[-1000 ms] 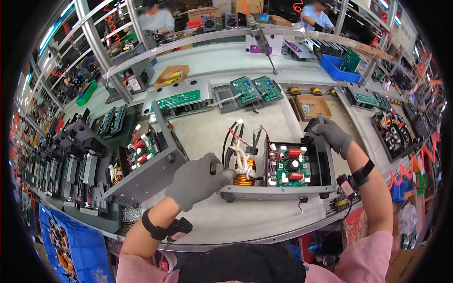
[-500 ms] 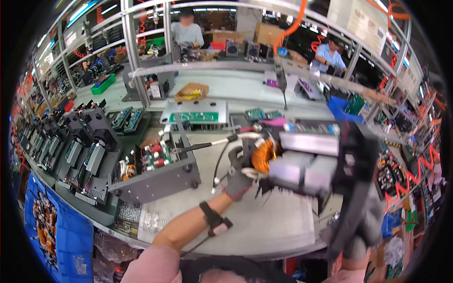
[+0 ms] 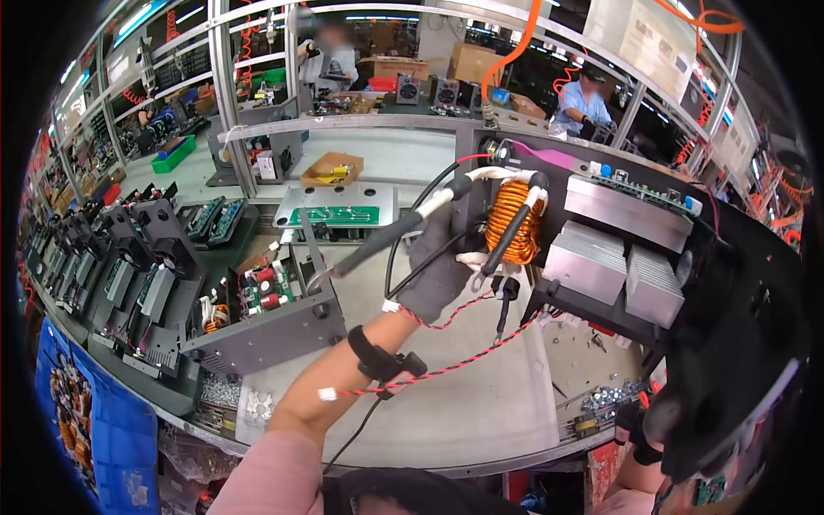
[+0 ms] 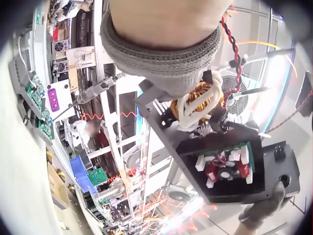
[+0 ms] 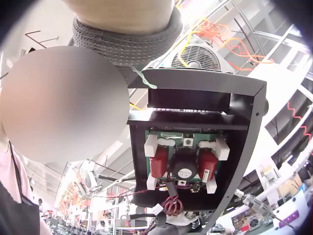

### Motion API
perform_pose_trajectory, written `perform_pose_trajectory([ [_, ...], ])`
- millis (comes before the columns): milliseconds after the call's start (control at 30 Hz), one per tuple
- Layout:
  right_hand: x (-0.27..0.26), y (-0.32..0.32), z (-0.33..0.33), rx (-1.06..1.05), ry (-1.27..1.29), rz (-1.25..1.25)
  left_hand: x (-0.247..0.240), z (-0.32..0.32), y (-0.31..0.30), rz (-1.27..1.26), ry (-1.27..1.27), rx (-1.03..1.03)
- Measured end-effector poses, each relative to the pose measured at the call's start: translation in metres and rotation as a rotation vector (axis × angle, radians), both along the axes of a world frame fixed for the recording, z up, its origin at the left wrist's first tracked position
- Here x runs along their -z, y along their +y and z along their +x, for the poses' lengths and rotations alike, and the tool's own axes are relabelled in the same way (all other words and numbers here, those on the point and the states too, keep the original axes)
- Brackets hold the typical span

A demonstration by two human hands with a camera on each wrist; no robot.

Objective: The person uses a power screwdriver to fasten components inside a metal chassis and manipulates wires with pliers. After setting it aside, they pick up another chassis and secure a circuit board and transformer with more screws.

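Observation:
A black metal chassis (image 3: 549,296) is held up and tilted, its heatsinks (image 3: 586,262) and orange copper coil (image 3: 513,221) facing the head camera. My gloved left hand (image 3: 436,270) grips its left end beside the coil, fingers partly hidden by cables. At the lower right my right hand (image 3: 663,419) is blurred and half covered by the chassis; the left wrist view shows this hand (image 4: 264,210) gripping the far corner. A green board with red capacitors (image 5: 207,165) sits inside, seen in the right wrist view. Thick sleeved leads (image 3: 390,245) and a red-black wire (image 3: 446,366) hang off the coil side.
Another grey chassis (image 3: 266,335) stands on the bench at left, with several units behind it. A flat plate with a green board (image 3: 335,215) and a cardboard tray (image 3: 332,170) lie further back. Loose screws (image 3: 605,399) lie at right; a blue bin (image 3: 94,386) stands lower left.
The chassis went from lying on the bench to raised and tilted, its heatsink side turned into view. My left hand moved right and up with it; my right hand moved down and toward my body.

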State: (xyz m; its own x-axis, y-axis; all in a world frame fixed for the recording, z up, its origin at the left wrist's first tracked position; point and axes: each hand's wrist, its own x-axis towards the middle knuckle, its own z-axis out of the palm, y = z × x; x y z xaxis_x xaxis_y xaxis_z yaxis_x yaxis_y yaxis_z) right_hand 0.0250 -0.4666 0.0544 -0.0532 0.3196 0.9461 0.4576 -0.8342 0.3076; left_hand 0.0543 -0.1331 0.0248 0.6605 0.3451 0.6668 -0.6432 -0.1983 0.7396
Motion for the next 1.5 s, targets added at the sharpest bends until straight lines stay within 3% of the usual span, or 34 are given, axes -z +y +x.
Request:
perform_pose_trajectory([
  [33,0.01,-0.023,0.004,0.047,0.028,0.016,0.0,-0.005,0.006,0.159,0.078,-0.144],
  [67,0.019,-0.042,0.009,0.095,0.056,0.034,-0.002,-0.014,0.011,0.169,0.08,-0.14],
  [133,0.038,-0.091,0.018,0.195,0.115,0.062,-0.012,-0.039,0.017,0.297,0.393,-0.225],
  [167,0.047,-0.101,0.016,0.247,0.148,0.072,-0.022,-0.053,0.023,0.193,0.508,-0.035],
  [200,-0.021,-0.04,0.011,-0.466,0.306,0.546,-0.015,-0.062,0.028,0.08,0.483,0.083],
  [233,-0.067,0.02,-0.013,-0.437,0.399,0.422,-0.007,-0.071,0.033,-0.032,0.458,0.2],
  [267,-0.072,0.014,-0.008,-0.313,0.456,0.258,-0.018,-0.086,0.034,0.069,0.624,0.207],
  [300,-0.067,0.029,-0.006,-0.85,0.817,0.718,-0.028,-0.102,0.037,0.171,0.795,0.213],
  [333,-0.058,0.031,0.0,-0.853,0.916,0.795,0.027,-0.097,0.063,0.079,0.428,0.538],
  [367,-0.05,0.031,0.003,-0.856,1.016,0.871,0.003,-0.11,0.056,0.696,0.464,0.189],
  [433,-0.036,0.029,0.01,-0.885,1.249,0.832,-0.022,-0.126,0.047,0.246,1.159,0.325],
  [500,-0.013,0.024,0.03,-0.892,1.5,0.772,-0.016,-0.133,0.052,0.451,1.079,0.327],
  [567,0.014,0.031,0.059,-0.713,1.627,0.732,-0.006,-0.123,0.055,0.222,1.457,0.344],
  [600,0.021,0.038,0.072,-0.729,1.652,0.761,-0.001,-0.127,0.046,-0.105,1.223,0.441],
  [633,0.026,0.048,0.082,-0.748,1.667,0.795,0.0,-0.127,0.047,-0.084,1.229,0.456],
  [700,0.036,0.055,0.087,-0.806,1.74,0.948,0.004,-0.118,0.055,-0.136,1.4,0.216],
  [767,0.063,0.033,0.095,-0.594,1.611,0.787,0.06,-0.109,0.091,0.291,1.059,0.245],
  [800,0.058,0.021,0.084,-0.629,1.631,0.777,0.054,-0.109,0.085,0.341,1.04,0.183],
  [833,0.056,0.004,0.072,-0.672,1.654,0.766,0.028,-0.106,0.064,0.01,1.206,0.123],
  [867,0.059,-0.021,0.056,-0.54,1.527,0.733,0.046,-0.11,0.074,0.232,0.919,0.1],
  [933,0.064,-0.062,0.016,-0.268,1.265,0.743,0.035,-0.118,0.058,0.114,0.847,-0.159],
  [967,0.075,-0.096,0.003,0.059,1.032,0.62,0.02,-0.121,0.044,0.044,0.716,-0.083],
  [1000,0.083,-0.133,-0.014,0.308,0.927,0.597,0.013,-0.122,0.039,0.168,0.608,-0.127],
  [1033,0.08,-0.156,-0.038,0.689,0.967,0.536,0.007,-0.125,0.035,0.289,0.495,-0.174],
  [1100,0.097,-0.196,-0.079,1.244,1.181,0.396,-0.015,-0.142,0.006,0.282,0.594,-0.081],
  [1133,0.1,-0.207,-0.097,1.298,1.391,0.394,-0.02,-0.149,-0.008,0.273,0.688,-0.002],
  [1167,0.106,-0.218,-0.11,1.302,1.391,0.39,-0.019,-0.151,-0.013,0.482,0.582,0.079],
  [1200,0.118,-0.229,-0.12,1.229,1.445,0.427,-0.019,-0.154,-0.034,0.359,0.643,0.186],
  [1233,0.123,-0.236,-0.124,1.152,1.498,0.457,-0.027,-0.147,-0.044,0.538,0.685,0.391],
  [1267,0.123,-0.235,-0.125,1.146,1.508,0.445,-0.016,-0.127,-0.043,0.724,0.499,0.727],
  [1333,0.119,-0.231,-0.126,0.73,1.608,0.923,-0.009,-0.116,-0.079,0.748,0.625,0.835],
  [1367,0.111,-0.214,-0.127,0.72,1.627,0.914,0.009,-0.11,-0.091,0.798,0.573,0.864],
  [1433,0.093,-0.155,-0.127,-0.447,1.354,1.661,0.037,-0.101,-0.12,0.857,0.517,0.919],
  [1500,0.075,-0.091,-0.118,-0.88,1.107,1.762,0.045,-0.101,-0.147,0.89,0.454,0.93],
])
